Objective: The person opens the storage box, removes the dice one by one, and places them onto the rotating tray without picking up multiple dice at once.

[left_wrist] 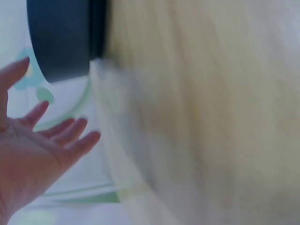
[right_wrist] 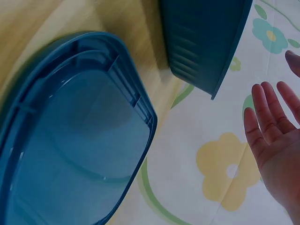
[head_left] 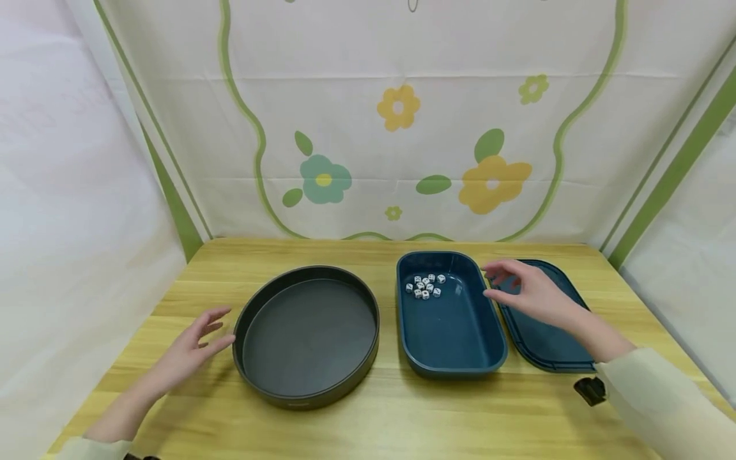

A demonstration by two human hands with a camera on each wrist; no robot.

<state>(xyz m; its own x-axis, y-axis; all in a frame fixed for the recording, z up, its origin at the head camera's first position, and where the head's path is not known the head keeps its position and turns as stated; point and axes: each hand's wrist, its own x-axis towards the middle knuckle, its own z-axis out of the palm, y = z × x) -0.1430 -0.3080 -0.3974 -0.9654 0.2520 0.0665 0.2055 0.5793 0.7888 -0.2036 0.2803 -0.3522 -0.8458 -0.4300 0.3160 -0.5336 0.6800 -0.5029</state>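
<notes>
In the head view a round dark pan [head_left: 309,338] stands on the left, with my left hand [head_left: 186,351] beside its left rim, fingers spread and holding nothing. A blue rectangular box [head_left: 451,332] to its right holds several white dice [head_left: 425,294] near its far left part. My right hand [head_left: 531,292] is at the box's right edge, over the near side of a blue lid [head_left: 552,342], thumb and fingers apart. The left wrist view shows the hand [left_wrist: 37,150] below the pan [left_wrist: 63,37]; in the right wrist view the hand [right_wrist: 279,136] is empty near the box [right_wrist: 204,42].
The wooden table [head_left: 402,421] reaches back to a white cloth [head_left: 356,140] printed with flowers. More white cloth hangs at the left and right sides. The lid lies flat close to the box's right side.
</notes>
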